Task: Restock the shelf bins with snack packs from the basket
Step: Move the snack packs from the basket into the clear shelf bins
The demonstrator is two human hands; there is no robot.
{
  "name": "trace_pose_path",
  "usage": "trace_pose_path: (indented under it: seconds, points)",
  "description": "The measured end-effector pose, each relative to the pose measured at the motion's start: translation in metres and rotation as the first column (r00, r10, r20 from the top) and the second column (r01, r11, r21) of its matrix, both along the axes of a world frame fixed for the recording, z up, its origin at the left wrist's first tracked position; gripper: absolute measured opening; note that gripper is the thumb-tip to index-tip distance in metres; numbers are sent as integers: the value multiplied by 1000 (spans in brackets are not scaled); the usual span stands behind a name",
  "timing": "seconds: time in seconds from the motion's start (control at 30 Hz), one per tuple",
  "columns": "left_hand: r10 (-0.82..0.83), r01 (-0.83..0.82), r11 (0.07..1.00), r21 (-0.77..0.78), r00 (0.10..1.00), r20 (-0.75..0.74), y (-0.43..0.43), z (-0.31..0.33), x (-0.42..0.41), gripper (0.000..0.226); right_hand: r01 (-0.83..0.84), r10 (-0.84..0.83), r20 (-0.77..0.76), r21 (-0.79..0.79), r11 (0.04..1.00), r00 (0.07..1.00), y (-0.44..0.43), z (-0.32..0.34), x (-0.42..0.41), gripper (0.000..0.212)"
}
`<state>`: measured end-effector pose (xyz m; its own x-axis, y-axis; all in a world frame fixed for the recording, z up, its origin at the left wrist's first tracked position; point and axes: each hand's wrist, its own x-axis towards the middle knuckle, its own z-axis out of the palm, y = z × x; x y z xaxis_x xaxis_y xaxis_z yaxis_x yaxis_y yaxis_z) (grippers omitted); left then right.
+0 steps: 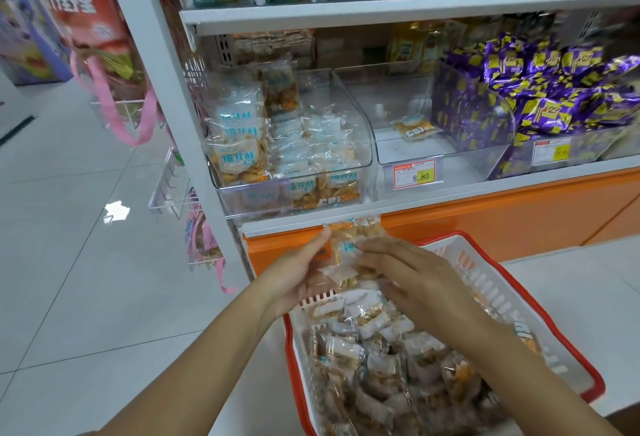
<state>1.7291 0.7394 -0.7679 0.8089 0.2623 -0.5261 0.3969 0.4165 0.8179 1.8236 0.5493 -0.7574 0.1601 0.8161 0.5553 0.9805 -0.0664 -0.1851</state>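
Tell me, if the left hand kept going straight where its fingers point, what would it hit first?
Probably the shelf's front edge, just below the left clear bin. The left hand, holding snack packs, points up toward it; depth is unclear.

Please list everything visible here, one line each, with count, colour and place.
basket: one, white, red rim, floor lower right
basket packs: many, clear, inside basket
held packs: few, clear, between both hands
left bin: one, clear, above held packs, nearly full
middle bin: one, clear, beside left bin
single pack: one, tan, in middle bin
price tag: one, red-yellow, middle bin front
purple packs: many, purple-yellow, right of middle bin
left hand: one, grips held packs
right hand: one, grips held packs
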Motion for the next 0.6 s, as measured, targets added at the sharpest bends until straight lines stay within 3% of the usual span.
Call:
trace_pose_path:
  seconds: [0.1,0.27,0.37,0.4,0.47,0.6]
  points:
    - [20,-19,1000,-20,998,61,5,7,2,60,-19,23,-69,53,998,997,-6,7,-3,33]
    - [-154,155,988,4,980,122,9,7,3,60,-73,81,-175,50,996,981,-7,5,-10,33]
    - [-94,98,995,-37,991,95,5,8,5,55,-1,35,-349,97,995,936,-6,11,-10,22]
    - [-35,39,998,-49,995,93,6,8,6,43,100,-41,-432,115,988,901,-8,16,-9,19]
    - [104,-97,992,-86,991,88,9,10,7,24,350,-229,-626,75,934,745,-13,26,-2,5]
    - [247,-232,962,-146,964,98,11,11,7,32,500,-338,-847,-101,860,411,-35,23,29,32]
